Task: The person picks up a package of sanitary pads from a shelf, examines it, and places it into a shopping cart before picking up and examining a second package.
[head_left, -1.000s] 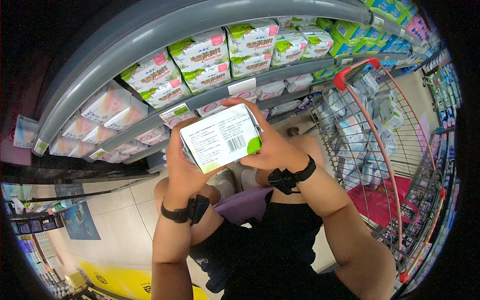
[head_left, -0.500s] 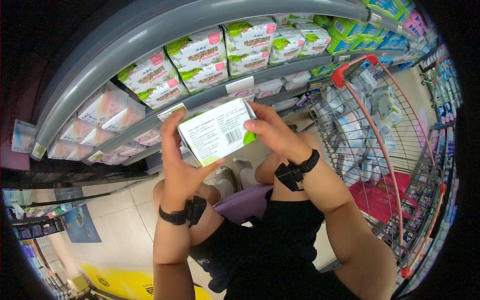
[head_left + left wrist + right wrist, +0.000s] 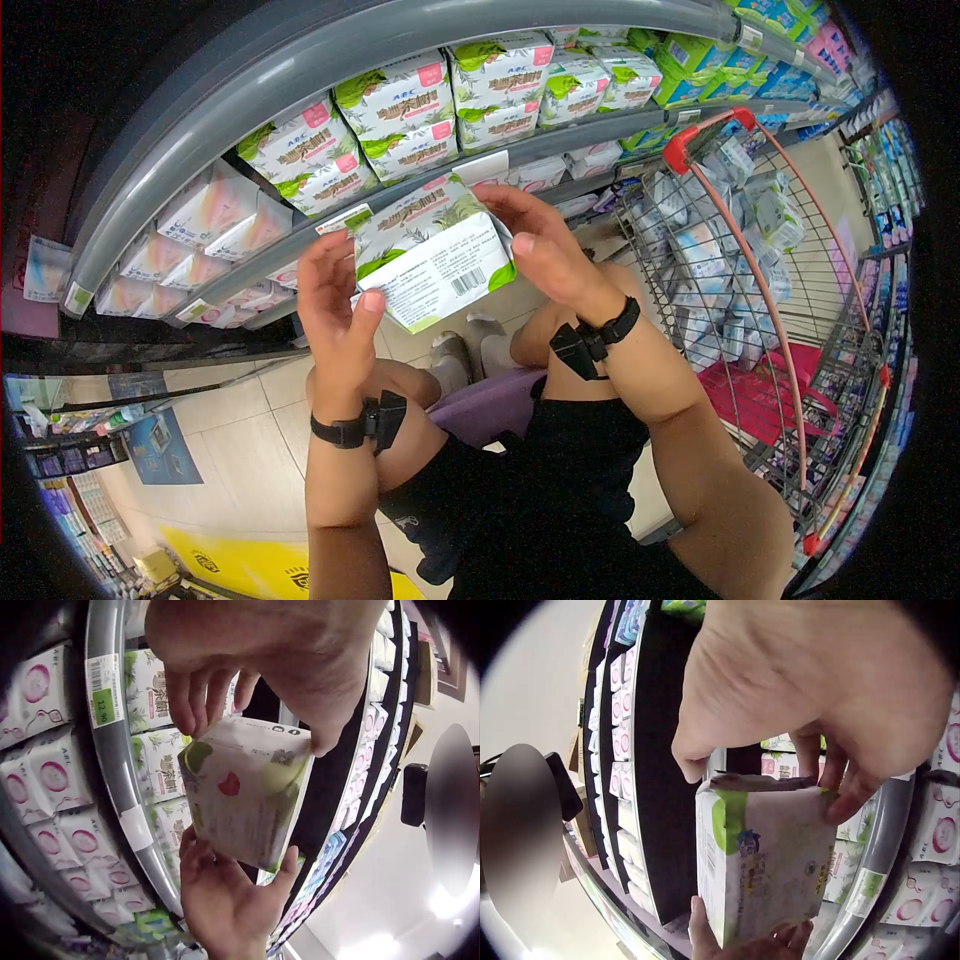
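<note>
Between the two hands is a white and green package (image 3: 435, 250), tilted so its printed front and its barcode side both show in the head view. The left hand (image 3: 338, 310) grips its left end, thumb on the near side and fingers behind. At the right end, the right hand (image 3: 552, 250) holds the package with its fingers at the far corner and the thumb near the edge. In the left wrist view the package's underside (image 3: 240, 791) shows a red mark; the right wrist view shows its end and a face (image 3: 776, 855) with small print.
Shelves with stacked white and green packages (image 3: 400, 110) curve across the far side. A wire shopping cart (image 3: 760, 270) holding many packs and a red bag (image 3: 765, 395) stands at the right. A purple stool (image 3: 490, 410) is between the person's legs.
The package has tipped, so its printed green front now shows above the barcode side. The left hand has shifted slightly left, and its thumb has moved up onto the package.
</note>
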